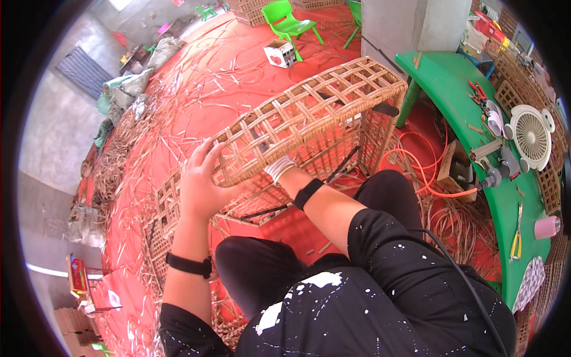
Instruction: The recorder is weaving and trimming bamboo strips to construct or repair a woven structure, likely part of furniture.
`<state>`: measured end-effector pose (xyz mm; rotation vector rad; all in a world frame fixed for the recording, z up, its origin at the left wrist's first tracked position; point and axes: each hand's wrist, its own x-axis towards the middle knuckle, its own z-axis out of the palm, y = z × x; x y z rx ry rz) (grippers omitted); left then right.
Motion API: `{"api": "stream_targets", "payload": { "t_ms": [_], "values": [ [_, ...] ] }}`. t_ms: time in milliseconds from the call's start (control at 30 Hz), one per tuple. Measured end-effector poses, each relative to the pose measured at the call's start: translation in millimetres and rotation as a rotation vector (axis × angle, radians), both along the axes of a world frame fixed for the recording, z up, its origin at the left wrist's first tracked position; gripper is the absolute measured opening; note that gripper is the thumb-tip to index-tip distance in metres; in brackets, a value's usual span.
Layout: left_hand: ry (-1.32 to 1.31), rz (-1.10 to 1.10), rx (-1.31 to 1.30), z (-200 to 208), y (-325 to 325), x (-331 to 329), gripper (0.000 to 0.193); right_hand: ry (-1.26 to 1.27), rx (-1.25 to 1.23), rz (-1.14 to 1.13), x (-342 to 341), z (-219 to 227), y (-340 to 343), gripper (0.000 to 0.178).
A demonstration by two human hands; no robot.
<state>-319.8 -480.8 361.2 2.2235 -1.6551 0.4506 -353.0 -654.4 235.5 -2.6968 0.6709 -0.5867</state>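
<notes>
A large tan wicker basket (312, 104) with an open lattice weave stands tilted in front of my knees. My left hand (205, 178), bare, is at its near left corner, fingers over the edge and thumb spread below. My right hand (281, 169) wears a white striped glove or cuff and reaches in under the woven upper side. Its fingers are hidden behind the weave, so what they hold does not show. Dark strips cross the lattice in places, and thin black bars run along the frame lower down.
At the right is a green table (446, 77) with a white fan (531, 137), an air tool (499, 172) on an orange hose, yellow-handled pliers (516, 238) and a pink cup (546, 227). Loose cane strips litter the red floor (208, 77). A green chair (288, 25) and a pillar (416, 27) stand beyond.
</notes>
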Motion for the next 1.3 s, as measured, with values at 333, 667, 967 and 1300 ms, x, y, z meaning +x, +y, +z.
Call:
{"api": "stream_targets", "payload": {
  "t_ms": [333, 667, 967, 1300],
  "values": [
    [-0.012, 0.012, 0.059, -6, 15, -36, 0.086, 0.019, -0.034, 0.029, -50, -31, -4, 0.051],
    [0.007, 0.106, 0.185, -6, 44, -86, 0.092, 0.010, -0.108, 0.071, -118, -64, 28, 0.051],
    [0.040, 0.063, 0.096, -13, 65, -108, 0.092, -0.147, -0.198, 0.205, -155, -17, 62, 0.051],
    [0.129, 0.015, 0.088, -31, 115, -144, 0.094, 0.412, 0.682, 0.770, -322, 162, 47, 0.025]
  ]
}}
